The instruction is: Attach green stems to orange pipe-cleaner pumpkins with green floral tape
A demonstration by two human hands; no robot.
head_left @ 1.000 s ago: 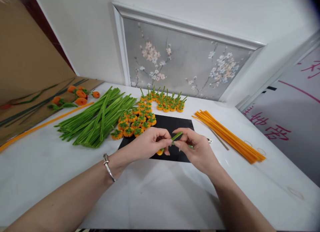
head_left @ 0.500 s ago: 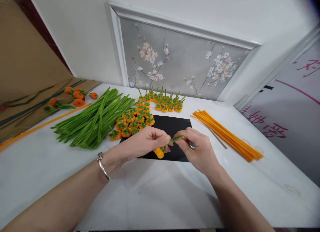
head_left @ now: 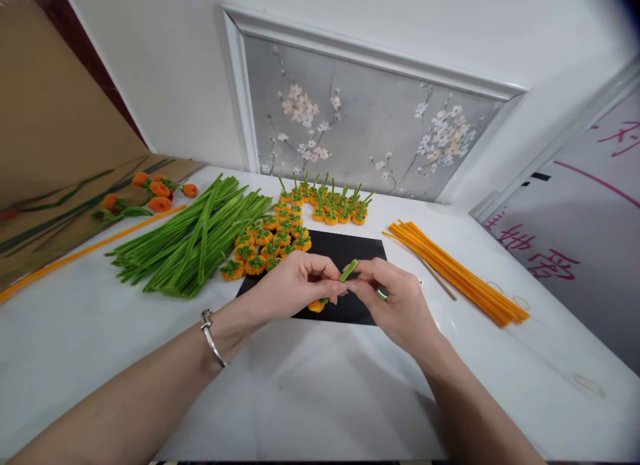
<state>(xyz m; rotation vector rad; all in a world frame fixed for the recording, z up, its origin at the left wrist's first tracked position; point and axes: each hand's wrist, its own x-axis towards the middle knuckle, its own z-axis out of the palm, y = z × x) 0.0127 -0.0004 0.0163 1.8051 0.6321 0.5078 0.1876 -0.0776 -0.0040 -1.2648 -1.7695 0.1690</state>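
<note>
1. Left hand (head_left: 305, 285) pinches a green chenille stem (head_left: 349, 269).
2. Right hand (head_left: 393, 298) meets it at three o'clock; whether its fingertips grip the stem, I cannot tell.
3. An orange chenille fruit (head_left: 317, 307) shows at six o'clock, below the left hand.

1 head camera looks forward and down over the table (head_left: 300, 398).

Pink handwritten characters “她爱” (head_left: 556, 264) stand on the white board (head_left: 595, 215).

Two hands (head_left: 300, 285) (head_left: 395, 301), one silver bracelet (head_left: 213, 346), one black mat (head_left: 350, 248)
</note>
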